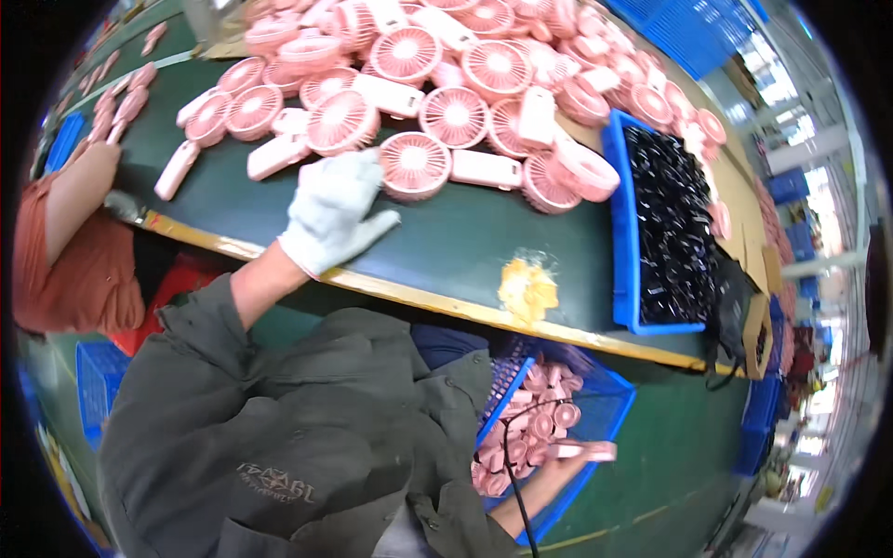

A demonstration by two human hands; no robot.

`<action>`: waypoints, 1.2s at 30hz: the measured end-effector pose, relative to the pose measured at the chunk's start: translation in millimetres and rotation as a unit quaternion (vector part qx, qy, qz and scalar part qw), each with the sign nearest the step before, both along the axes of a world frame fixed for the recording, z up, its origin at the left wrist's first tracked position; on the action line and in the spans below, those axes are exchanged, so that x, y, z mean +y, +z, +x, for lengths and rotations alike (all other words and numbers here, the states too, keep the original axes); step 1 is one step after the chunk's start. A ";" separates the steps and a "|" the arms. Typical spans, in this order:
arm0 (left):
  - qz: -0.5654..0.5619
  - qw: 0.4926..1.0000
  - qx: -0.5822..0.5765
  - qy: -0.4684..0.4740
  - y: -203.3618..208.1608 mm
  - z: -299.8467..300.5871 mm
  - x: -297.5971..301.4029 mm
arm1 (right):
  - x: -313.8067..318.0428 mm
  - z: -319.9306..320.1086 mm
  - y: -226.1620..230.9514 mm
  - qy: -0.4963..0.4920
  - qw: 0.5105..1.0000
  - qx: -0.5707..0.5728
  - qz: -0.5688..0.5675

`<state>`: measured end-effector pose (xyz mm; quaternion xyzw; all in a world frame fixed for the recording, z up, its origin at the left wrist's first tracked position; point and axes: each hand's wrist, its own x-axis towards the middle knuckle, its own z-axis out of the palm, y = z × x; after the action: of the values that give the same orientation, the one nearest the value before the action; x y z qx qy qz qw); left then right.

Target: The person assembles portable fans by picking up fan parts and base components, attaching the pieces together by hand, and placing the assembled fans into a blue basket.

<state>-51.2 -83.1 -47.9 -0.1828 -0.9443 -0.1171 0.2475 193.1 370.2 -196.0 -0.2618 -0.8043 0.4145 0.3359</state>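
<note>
My left hand, in a white glove, rests at the near edge of a heap of pink handheld fans. Its thumb sticks out to the side; the fingertips reach against the fans, partly hidden. Right beside those fingers lies a round-headed pink fan. Low on the right, my bare right hand is closed around a pink handheld fan, above a blue crate below the table's edge. More pink fans fill that crate.
A blue tray full of small glossy black parts stands on the green table. A yellow patch marks the front edge. At the left, another person's arm reaches the table. A black cable hangs across the crate.
</note>
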 end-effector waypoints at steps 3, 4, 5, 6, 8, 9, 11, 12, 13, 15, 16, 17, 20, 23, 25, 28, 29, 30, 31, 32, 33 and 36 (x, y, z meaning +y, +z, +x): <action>-0.011 0.999 -0.012 0.034 -3.7 -31.2 9.8 | 51.9 108.5 -115.9 -0.105 0.891 -0.023 -0.442; -0.033 0.993 -0.094 0.065 -3.7 -34.5 1.3 | 17.1 98.8 -111.9 -0.093 0.923 0.001 -0.373; -0.023 0.987 -0.149 0.055 7.1 -34.2 0.1 | -25.6 84.7 -89.5 -0.089 0.952 0.029 -0.293; -0.031 0.985 -0.163 0.035 6.4 -38.4 -1.3 | -10.2 70.5 -89.9 -0.166 0.890 0.071 -0.418; -0.030 0.994 -0.101 -0.016 2.8 -38.9 -8.2 | 12.1 34.5 -53.5 -0.290 0.835 0.125 -0.451; -0.018 0.993 -0.115 -0.020 1.3 -41.9 -2.0 | 29.6 23.1 -27.9 -0.217 0.891 0.166 -0.363; 0.007 0.996 -0.073 -0.050 -7.7 -42.0 3.0 | 8.5 -41.3 66.7 -0.124 0.954 0.166 -0.216; 0.001 0.994 -0.083 -0.074 0.0 -38.2 8.7 | -4.4 -69.0 114.3 -0.095 0.962 0.183 -0.178; 0.030 0.992 -0.042 -0.112 1.3 -33.8 13.6 | -11.3 -94.8 145.0 -0.032 0.976 0.184 -0.112; -0.004 0.986 0.005 -0.165 11.1 -24.2 19.0 | -25.3 -146.0 193.2 0.075 0.984 0.160 -0.005; 0.001 0.983 0.033 -0.179 8.3 -20.1 24.4 | -36.4 -173.0 210.5 0.121 0.983 0.135 0.032; -0.015 0.983 0.015 -0.180 12.7 -16.1 33.2 | -41.0 -196.9 227.4 0.172 0.975 0.108 0.095; 0.025 0.982 0.036 -0.185 5.9 -14.2 50.9 | -14.6 -282.1 218.0 0.178 0.962 0.074 0.194; 0.021 0.993 -0.008 -0.116 2.9 -2.2 48.6 | -31.2 -349.7 219.5 0.177 0.925 -0.034 0.334; 0.023 0.995 -0.035 -0.095 3.2 6.0 43.7 | -36.9 -385.0 211.0 0.192 0.878 -0.080 0.432; 0.001 0.989 -0.112 -0.101 8.0 15.5 32.9 | -37.8 -407.9 200.6 0.248 0.859 -0.140 0.424; 0.009 0.984 -0.130 -0.119 8.2 16.2 30.3 | -32.0 -412.7 198.0 0.283 0.852 -0.116 0.426; 0.017 0.982 -0.136 -0.130 5.9 16.7 29.3 | -25.7 -412.2 200.9 0.304 0.844 -0.119 0.426; 0.031 0.980 -0.125 -0.154 4.3 14.6 32.1 | -0.9 -415.8 200.3 0.327 0.848 -0.129 0.396; 0.032 0.980 -0.116 -0.161 4.6 14.3 34.2 | 17.1 -416.9 195.5 0.351 0.870 -0.130 0.320; 0.023 0.978 -0.129 -0.163 9.3 15.0 35.0 | 36.2 -416.7 193.8 0.375 0.875 -0.125 0.280; 0.025 0.985 -0.097 -0.140 -4.1 17.2 35.1 | 49.6 -416.5 182.3 0.336 0.917 -0.170 0.134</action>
<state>-34.1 -48.0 -52.0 -0.2952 -0.9255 -0.1911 0.1405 -223.4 419.8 -13.7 0.0049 -0.9377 0.3410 0.0669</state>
